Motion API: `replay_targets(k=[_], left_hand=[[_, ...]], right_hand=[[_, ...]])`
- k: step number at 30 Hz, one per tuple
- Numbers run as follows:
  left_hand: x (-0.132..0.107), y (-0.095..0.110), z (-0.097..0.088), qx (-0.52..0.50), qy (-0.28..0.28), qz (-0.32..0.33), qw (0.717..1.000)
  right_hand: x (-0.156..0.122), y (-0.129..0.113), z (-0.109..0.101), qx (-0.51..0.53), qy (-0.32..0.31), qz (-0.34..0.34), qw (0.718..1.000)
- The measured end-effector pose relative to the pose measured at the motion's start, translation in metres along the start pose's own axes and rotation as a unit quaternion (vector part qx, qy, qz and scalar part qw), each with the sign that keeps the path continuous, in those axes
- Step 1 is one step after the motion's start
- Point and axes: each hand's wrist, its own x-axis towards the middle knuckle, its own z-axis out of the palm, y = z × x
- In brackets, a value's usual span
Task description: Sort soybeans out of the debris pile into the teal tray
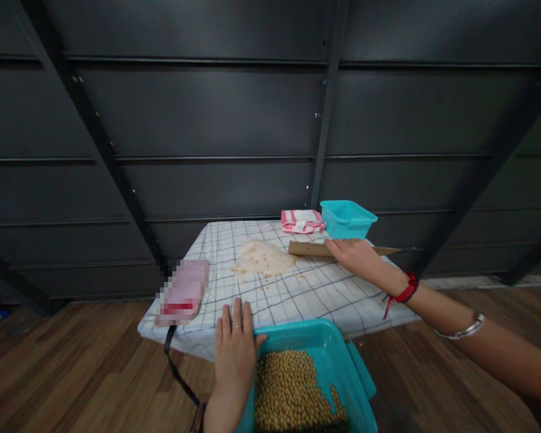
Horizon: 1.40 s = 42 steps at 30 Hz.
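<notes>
My right hand (354, 255) is closed round a long flat brown strip (310, 249), cardboard or wood. Its left end meets the right side of a pile of white grains (261, 255) that looks like rice, with yellowish beans mixed in and a few scattered in front. Palm down, my left hand (235, 340) rests at the table's front edge, fingers stretched forward and nothing in it. The thumb is against or just beside the rim of a teal tub (315, 329). Round tan beans (288, 385) fill much of that tub's bottom.
A checked white cloth (279, 310) covers the table. At the back are a folded pink-and-white striped cloth (302, 221) and a smaller teal container (348, 219). A blurred pink flat object (187, 294) with a black strap lies at left. A dark panelled wall (216, 114) stands behind.
</notes>
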Motion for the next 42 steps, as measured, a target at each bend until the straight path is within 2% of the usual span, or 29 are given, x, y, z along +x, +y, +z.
replay_targets(k=[11, 21, 30, 42], left_hand=[[0.002, 0.002, -0.008, -0.004, -0.020, -0.003, 1.000], [0.001, 0.002, -0.010, -0.013, -0.025, -0.007, 1.000], [0.003, 0.003, -0.014, 0.004, -0.028, 0.002, 1.000], [0.003, 0.004, -0.016, -0.018, -0.035, -0.006, 0.999]], right_hand=[[-0.031, 0.000, -0.014, -0.025, 0.020, -0.009, 0.999], [-0.051, -0.009, -0.030, -0.033, 0.075, -0.047, 0.996], [-0.050, -0.015, -0.045, -0.009, 0.095, -0.069, 0.993], [-0.037, -0.020, -0.047, 0.002, 0.114, -0.089, 0.989]])
